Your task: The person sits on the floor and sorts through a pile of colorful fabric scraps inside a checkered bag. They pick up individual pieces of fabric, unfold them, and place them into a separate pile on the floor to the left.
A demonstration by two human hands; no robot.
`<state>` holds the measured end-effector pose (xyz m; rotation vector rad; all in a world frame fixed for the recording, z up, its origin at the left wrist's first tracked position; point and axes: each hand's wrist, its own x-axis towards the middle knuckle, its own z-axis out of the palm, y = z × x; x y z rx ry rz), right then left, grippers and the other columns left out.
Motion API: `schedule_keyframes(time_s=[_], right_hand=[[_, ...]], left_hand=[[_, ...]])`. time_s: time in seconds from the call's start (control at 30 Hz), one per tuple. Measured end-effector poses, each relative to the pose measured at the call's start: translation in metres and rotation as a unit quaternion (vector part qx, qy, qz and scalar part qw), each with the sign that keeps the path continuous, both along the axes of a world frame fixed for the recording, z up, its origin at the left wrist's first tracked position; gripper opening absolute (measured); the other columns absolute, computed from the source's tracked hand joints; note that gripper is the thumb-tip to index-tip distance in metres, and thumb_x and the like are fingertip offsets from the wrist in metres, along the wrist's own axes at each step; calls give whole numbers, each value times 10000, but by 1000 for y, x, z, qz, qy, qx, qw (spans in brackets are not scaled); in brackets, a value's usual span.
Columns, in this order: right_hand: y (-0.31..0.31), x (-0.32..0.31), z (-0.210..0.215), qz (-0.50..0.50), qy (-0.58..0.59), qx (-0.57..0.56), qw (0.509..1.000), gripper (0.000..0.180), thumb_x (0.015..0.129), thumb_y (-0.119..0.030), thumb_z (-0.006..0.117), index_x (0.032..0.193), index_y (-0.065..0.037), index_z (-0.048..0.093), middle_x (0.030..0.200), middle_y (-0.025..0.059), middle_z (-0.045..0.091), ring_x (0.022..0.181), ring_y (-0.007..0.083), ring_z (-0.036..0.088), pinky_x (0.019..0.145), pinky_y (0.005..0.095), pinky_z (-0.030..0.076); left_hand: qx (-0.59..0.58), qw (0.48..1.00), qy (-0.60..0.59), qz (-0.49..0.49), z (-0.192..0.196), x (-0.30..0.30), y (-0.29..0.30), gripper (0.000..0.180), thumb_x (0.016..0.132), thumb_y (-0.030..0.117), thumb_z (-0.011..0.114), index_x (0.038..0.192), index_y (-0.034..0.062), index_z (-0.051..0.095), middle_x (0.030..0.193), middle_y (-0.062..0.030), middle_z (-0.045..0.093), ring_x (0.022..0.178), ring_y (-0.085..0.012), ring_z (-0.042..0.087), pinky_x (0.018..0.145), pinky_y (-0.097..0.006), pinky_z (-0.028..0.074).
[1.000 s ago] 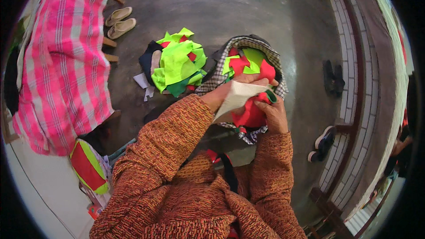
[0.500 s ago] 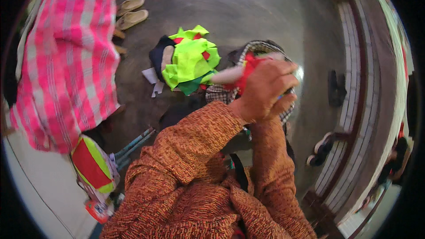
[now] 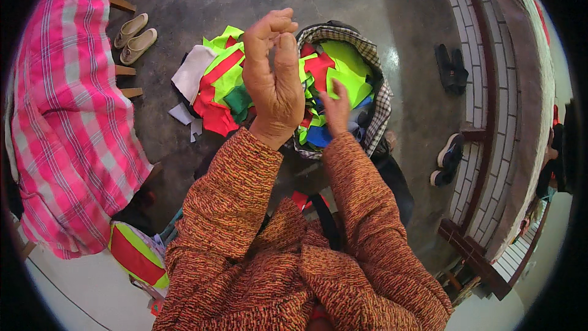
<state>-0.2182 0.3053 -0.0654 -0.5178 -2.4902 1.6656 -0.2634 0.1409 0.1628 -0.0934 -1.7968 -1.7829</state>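
Note:
My left hand [image 3: 274,83] is raised between a heap of cloth scraps and a bag, its fingers stretched upward and the thumb apart, with nothing seen in it. Over the bag's scraps, my right hand [image 3: 336,109] reaches with fingers spread, close to a yellow-green cloth piece [image 3: 350,86]; whether it touches is unclear. The round bag with a black-and-white checked rim [image 3: 383,101] holds yellow-green, red and blue scraps. To the left, the heap includes a pale scrap [image 3: 195,72], a red scrap [image 3: 215,117] and a dark green scrap [image 3: 237,102], partly hidden by my left hand.
A pink checked cloth [image 3: 73,110] drapes over furniture at the left, with beige shoes [image 3: 138,46] beside it. A yellow-green and red bundle [image 3: 136,254] stands at lower left. Dark slippers [image 3: 451,68] and dark shoes [image 3: 450,159] lie near the brick-patterned ledge [image 3: 484,116] at right.
My hands were together over the bag with red and whitish cloth; now they are apart. The left has moved leftward, the right down to the scraps. Red and pale pieces now show on the heap.

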Motion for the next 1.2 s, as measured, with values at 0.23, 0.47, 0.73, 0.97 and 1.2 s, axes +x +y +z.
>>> schedule_keyframes(time_s=[0.23, 0.47, 0.73, 0.97, 1.2], right_hand=[[81, 25, -50, -184, -131, 25, 974, 642, 671, -123, 759, 1207, 49, 451, 1211, 230, 502, 1083, 334, 516, 926, 370, 406], [77, 15, -57, -161, -178, 14, 971, 711, 650, -121, 782, 1244, 46, 429, 1095, 200, 595, 962, 281, 600, 845, 356, 462], [65, 10, -57, -93, -158, 66, 981, 407, 712, -296, 687, 999, -13, 640, 928, 237, 645, 882, 403, 614, 763, 428, 468], [26, 28, -14, -76, -77, -88, 990, 376, 771, -36, 639, 1119, 62, 536, 1015, 121, 624, 911, 226, 617, 782, 326, 488], [35, 60, 7, -132, -130, -336, 923, 523, 716, 85, 578, 1221, 23, 456, 1117, 129, 590, 913, 221, 624, 768, 303, 516]], left_hand=[[68, 996, -58, -15, -1, -4, 3, 222, 977, 181, 386, 1102, 28, 489, 1129, -115, 579, 918, -170, 592, 781, -295, 480], [92, 989, -111, -30, -3, -4, 9, 221, 976, 178, 384, 1089, 24, 497, 1124, -119, 580, 917, -174, 592, 778, -299, 487], [87, 989, -120, -29, -4, -7, 12, 203, 966, 158, 421, 1028, 16, 553, 1094, -97, 595, 886, -156, 604, 739, -284, 505], [102, 983, -143, -51, -6, -8, 13, 203, 956, 143, 438, 1038, 16, 573, 1078, -74, 601, 875, -131, 598, 730, -266, 494], [102, 985, -129, -45, -8, -8, 8, 184, 943, 134, 470, 1012, 21, 597, 1042, -59, 612, 860, -125, 596, 711, -254, 483]])
